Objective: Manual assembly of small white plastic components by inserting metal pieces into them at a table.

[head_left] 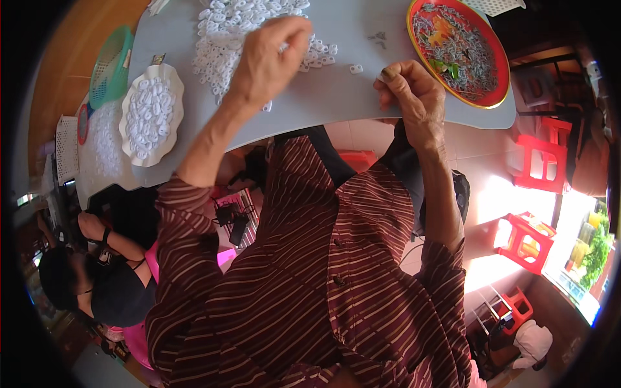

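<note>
My left hand (270,63) is above a heap of small white plastic clips (217,55). Its fingers curl inward, and whatever they may hold is hidden. To the right, my right hand (414,90) pinches a small whitish piece (380,78) between thumb and fingers, mostly covered by them. One loose white clip (356,68) lies on the grey table just left of that hand. Beyond it rest a few small grey nails (378,40). Close by on the right stands a red tray (490,97) with a yellow rim, holding many grey nails and some orange and green bits.
At the left, a scalloped white dish (146,159) holds more clips, beside a bag of small clear pieces (105,145) and a green basket (103,81). Another person (119,284) sits at the lower left. Red stools (527,242) stand on the floor at right.
</note>
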